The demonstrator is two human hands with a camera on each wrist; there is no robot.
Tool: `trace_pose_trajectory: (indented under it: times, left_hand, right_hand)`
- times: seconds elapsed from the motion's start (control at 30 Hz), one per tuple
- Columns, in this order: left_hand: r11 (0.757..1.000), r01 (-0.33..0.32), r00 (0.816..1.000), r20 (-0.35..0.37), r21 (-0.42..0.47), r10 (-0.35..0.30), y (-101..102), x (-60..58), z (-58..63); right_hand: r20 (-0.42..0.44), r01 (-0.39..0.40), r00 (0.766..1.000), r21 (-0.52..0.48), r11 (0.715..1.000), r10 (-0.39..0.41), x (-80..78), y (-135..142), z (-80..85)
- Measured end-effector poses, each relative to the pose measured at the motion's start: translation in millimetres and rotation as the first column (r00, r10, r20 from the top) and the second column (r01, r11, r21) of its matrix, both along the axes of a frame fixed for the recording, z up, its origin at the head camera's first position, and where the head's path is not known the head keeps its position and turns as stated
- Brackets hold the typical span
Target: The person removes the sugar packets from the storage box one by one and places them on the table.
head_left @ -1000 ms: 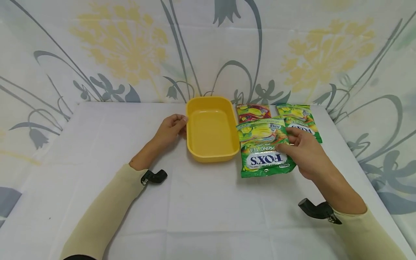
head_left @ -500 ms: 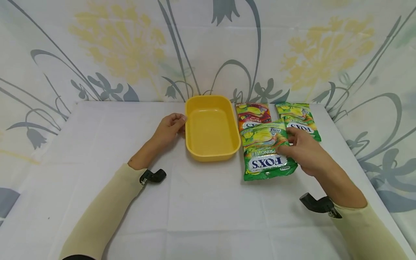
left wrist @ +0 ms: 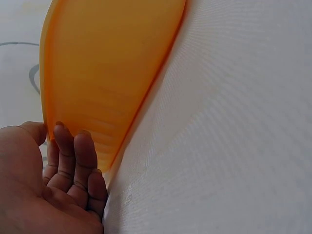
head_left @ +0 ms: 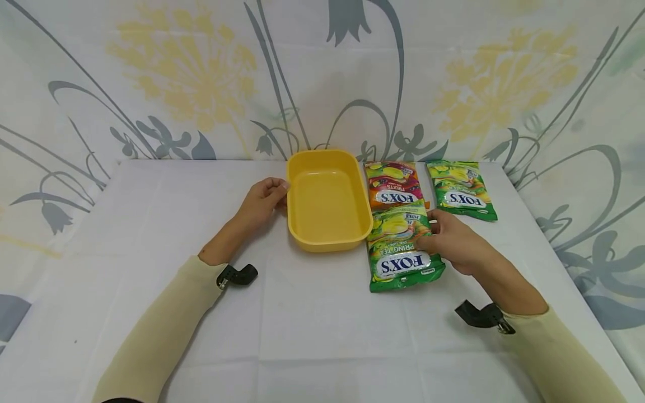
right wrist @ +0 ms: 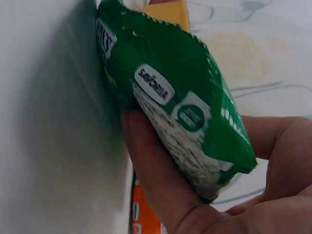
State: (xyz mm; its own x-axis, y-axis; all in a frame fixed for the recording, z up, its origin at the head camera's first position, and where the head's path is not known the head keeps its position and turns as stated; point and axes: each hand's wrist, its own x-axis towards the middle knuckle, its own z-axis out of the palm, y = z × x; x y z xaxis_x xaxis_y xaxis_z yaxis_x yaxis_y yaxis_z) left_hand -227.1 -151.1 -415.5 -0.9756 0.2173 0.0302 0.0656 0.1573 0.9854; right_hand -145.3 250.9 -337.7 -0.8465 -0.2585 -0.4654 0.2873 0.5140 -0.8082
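Observation:
My left hand [head_left: 259,206] holds the left side of a yellow plastic tray [head_left: 327,207]. In the left wrist view the thumb is at the rim and curled fingers [left wrist: 85,151] lie against the tray's outer wall. My right hand [head_left: 458,239] grips a green Fox's candy bag [head_left: 403,243] by its right edge, just right of the tray. That bag [right wrist: 165,73] looks tilted in the right wrist view, with fingers underneath. Its far edge overlaps a red Fox's candy bag [head_left: 395,182].
Another green candy bag [head_left: 462,191] lies at the back right of the white-covered table [head_left: 322,319]. Behind the table hangs a floral cloth [head_left: 322,73]. Small black camera mounts sit on both wrists.
My right hand has carried the green bag toward me and slightly left, lowering it. More of the red bag and the other green bag now shows. The left hand and tray stay put.

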Motion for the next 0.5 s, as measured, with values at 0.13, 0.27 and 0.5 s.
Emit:
trace_pose_trajectory:
  times: [0.13,0.27,0.5]
  left_hand:
    - [1.000,-0.002,1.000,0.001,-0.004,0.002,0,-0.2,-0.2]
    - [1.000,-0.001,1.000,0.003,-0.005,0.001,0,-0.2,-0.1]
    - [1.000,-0.009,1.000,0.004,0.004,0.009,0,1.2,0.4]
  right_hand:
    - [0.034,-0.041,0.999,0.034,0.999,0.040,-3.6,5,-2.1]
    - [0.053,-0.082,0.996,0.128,0.988,0.075,-7.3,11,-4.3]
    - [0.038,-0.125,0.992,0.275,0.953,0.119,-11.8,18,-7.1]
